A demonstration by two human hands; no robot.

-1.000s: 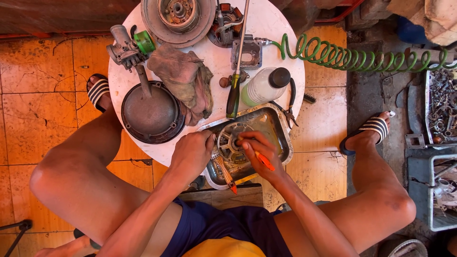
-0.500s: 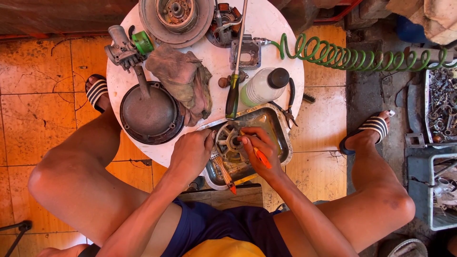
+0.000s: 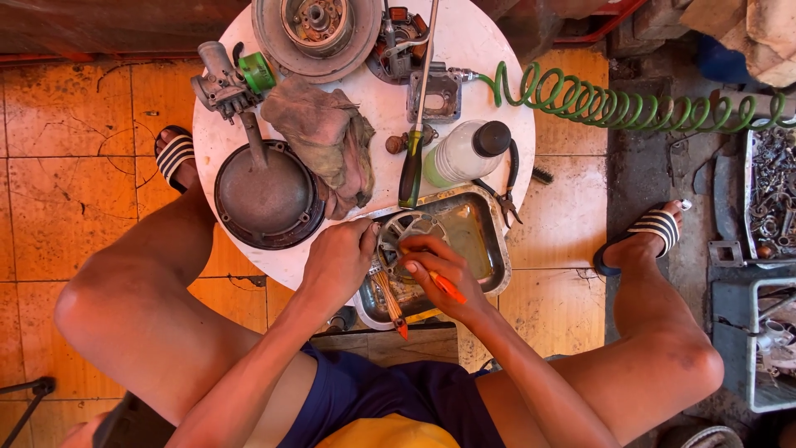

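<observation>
My left hand [image 3: 336,264] grips the left side of a round spoked metal part [image 3: 406,228] that lies in a rectangular metal tray [image 3: 489,241] holding yellowish liquid. My right hand [image 3: 439,270] rests on the part's lower right and holds an orange-handled tool [image 3: 448,288]; its tip is hidden under my fingers. A brush with an orange-tipped handle [image 3: 390,303] lies in the tray between both hands. The tray sits at the near edge of a round white table [image 3: 373,108].
On the table: a dark round cover [image 3: 267,199], a greasy rag [image 3: 327,141], a carburettor [image 3: 224,83], a large flywheel [image 3: 315,29], a green-handled screwdriver [image 3: 412,170], a plastic bottle [image 3: 464,153], pliers [image 3: 507,195]. A green coiled hose [image 3: 605,104] runs right. Parts bins [image 3: 771,199] stand at the right.
My right hand has shifted a little over the spoked part with the orange tool. My left hand keeps its grip.
</observation>
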